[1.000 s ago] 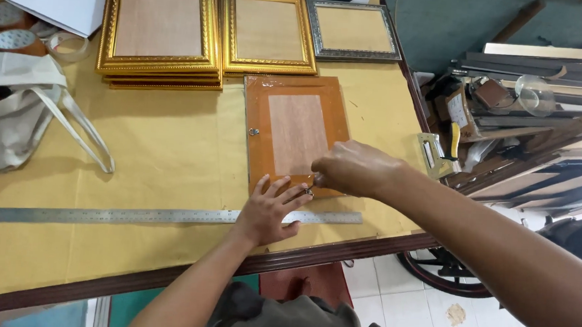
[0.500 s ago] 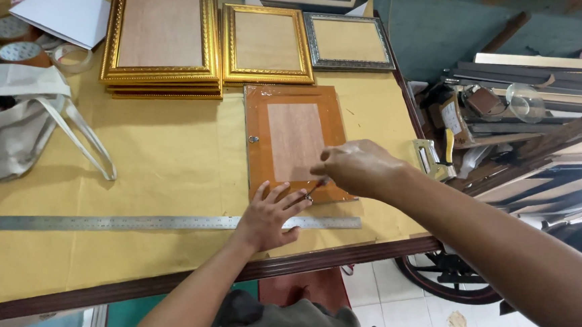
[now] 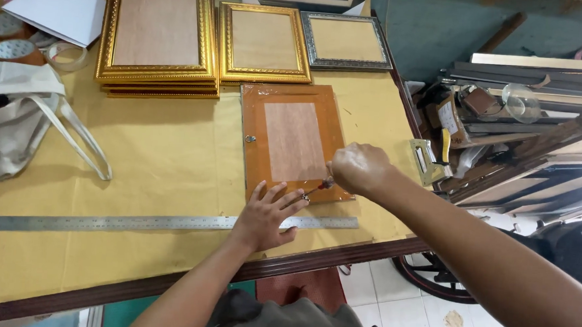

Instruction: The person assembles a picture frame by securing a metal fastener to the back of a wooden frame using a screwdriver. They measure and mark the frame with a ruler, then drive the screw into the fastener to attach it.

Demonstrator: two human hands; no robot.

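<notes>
A: Frame status?

B: Brown wooden frame [image 3: 292,140] lies face down on the yellow-covered surface [image 3: 150,161], right of centre, plain board backing, small metal fitting on its left rail. Left hand [image 3: 266,216] lies flat, fingers spread open, on the frame's bottom edge and across the steel ruler [image 3: 132,222]. Right hand [image 3: 358,169] is closed around a small tool [image 3: 320,185] with its tip at the frame's lower right corner.

A: Surroundings, left to right?

B: Cloth tote bag [image 3: 11,123] and tape rolls [image 3: 12,39] at far left, white paper [image 3: 61,8] behind them. Then a stack of gold frames [image 3: 157,41], a single gold frame [image 3: 264,44], a silver frame [image 3: 345,42]. Off the right edge, a cluttered pile of mouldings [image 3: 545,78].

A: Labels?

B: Can't tell any.
</notes>
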